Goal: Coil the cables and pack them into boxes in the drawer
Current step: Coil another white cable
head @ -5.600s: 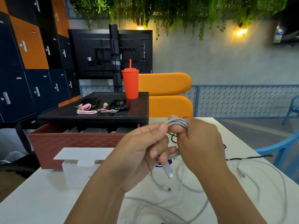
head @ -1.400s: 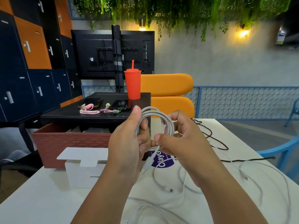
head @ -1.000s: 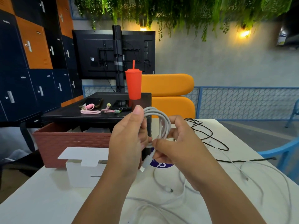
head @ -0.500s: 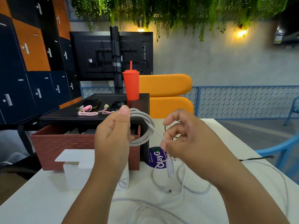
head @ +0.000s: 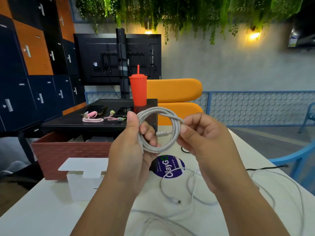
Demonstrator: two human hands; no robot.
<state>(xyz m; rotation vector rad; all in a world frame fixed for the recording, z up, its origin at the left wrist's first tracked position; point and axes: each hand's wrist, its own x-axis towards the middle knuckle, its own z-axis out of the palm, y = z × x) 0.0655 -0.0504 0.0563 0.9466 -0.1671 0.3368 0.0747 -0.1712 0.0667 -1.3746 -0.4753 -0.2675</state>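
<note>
coiled cable [head: 163,111] above worktop [head: 42,210] middle | white box [head: 81,184] by left edge, loose cables [head: 192,189] toward right edge | left hand [head: 129,150] fingers grip coil, right hand [head: 204,142] fingers pinch it

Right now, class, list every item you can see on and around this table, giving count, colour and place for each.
coiled cable: 1, pale grey, held up between both grips
loose cables: several, white, on the table below the hands
black cable: 1, black, table right
box: 1, white, lid open, table front left
drawer: 1, red-brown, behind the box
stand: 1, black, over the drawer
tumbler: 1, red, on the stand
short cables: 2, pink, on the stand
sticker: 1, purple, on the table
table: 1, white, foreground
left grip: 1, bare hand, holds the coil's left side
right grip: 1, bare hand, pinches its right side
</note>
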